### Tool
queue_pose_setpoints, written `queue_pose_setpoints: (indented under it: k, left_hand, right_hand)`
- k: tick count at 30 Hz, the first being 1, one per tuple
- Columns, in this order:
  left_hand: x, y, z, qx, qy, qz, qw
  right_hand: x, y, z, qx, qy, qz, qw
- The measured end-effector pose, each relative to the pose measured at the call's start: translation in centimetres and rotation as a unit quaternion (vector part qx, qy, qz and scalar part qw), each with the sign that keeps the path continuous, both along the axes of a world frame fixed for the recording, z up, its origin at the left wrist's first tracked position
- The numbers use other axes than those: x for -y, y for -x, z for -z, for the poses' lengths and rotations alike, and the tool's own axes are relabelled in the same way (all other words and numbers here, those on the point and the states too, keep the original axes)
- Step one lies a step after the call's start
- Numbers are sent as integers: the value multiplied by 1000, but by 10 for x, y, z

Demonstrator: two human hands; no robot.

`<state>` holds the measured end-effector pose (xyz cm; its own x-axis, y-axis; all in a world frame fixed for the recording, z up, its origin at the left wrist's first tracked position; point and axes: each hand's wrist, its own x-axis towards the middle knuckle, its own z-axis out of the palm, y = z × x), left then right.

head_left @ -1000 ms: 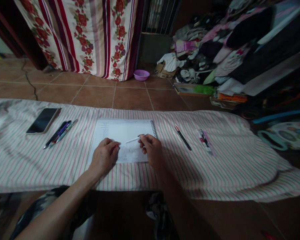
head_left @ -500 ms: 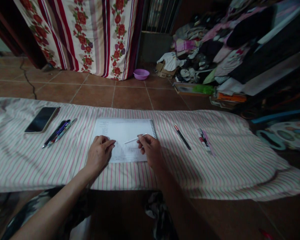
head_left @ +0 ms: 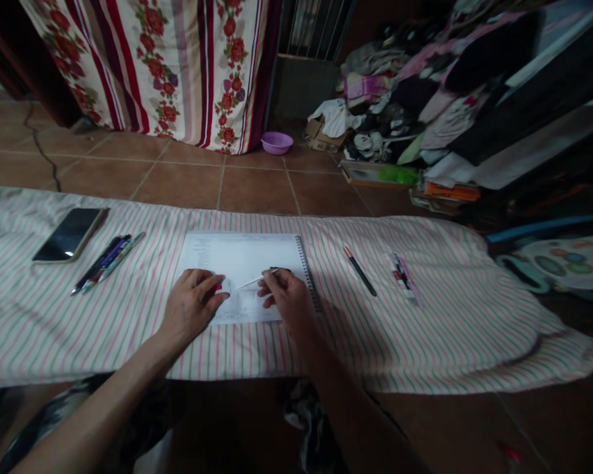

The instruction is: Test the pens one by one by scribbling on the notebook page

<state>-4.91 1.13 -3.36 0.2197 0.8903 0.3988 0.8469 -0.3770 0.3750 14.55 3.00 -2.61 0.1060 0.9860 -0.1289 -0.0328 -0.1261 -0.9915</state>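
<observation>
A spiral notebook point(head_left: 244, 257) lies open on a pink-striped cloth point(head_left: 425, 322) spread over the tiled floor. My right hand point(head_left: 286, 299) rests on the page's lower right part and pinches a thin white pen point(head_left: 254, 282) whose tip points left across the paper. My left hand point(head_left: 190, 306) lies on the page's lower left corner, fingers curled round a small red thing point(head_left: 218, 288) that barely shows. Faint writing covers the page under both hands.
A dark phone point(head_left: 69, 234) and a few pens point(head_left: 106, 262) lie left of the notebook. A black pen with a red end point(head_left: 360, 270) and a pink-white packet point(head_left: 404, 278) lie to its right. A purple bowl point(head_left: 277, 142), a flowered curtain point(head_left: 178, 66) and heaped clothes point(head_left: 415, 99) stand behind.
The camera has shifted a little, so everything sits slightly left and lower. Both hands have slid slightly left on the page, and the red thing in my left hand shows again.
</observation>
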Motion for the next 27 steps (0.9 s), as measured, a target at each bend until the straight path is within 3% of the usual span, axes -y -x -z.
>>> queue_pose_setpoints:
  k: [8,27]
  left_hand:
    - [6,1,-6,7,1,-1,1000]
    - [6,14,-8,12,19,-8,1000]
  right_hand:
    - [1,7,2,-68,5,26,997]
    - [-2,13,2,-68,-2,20,997]
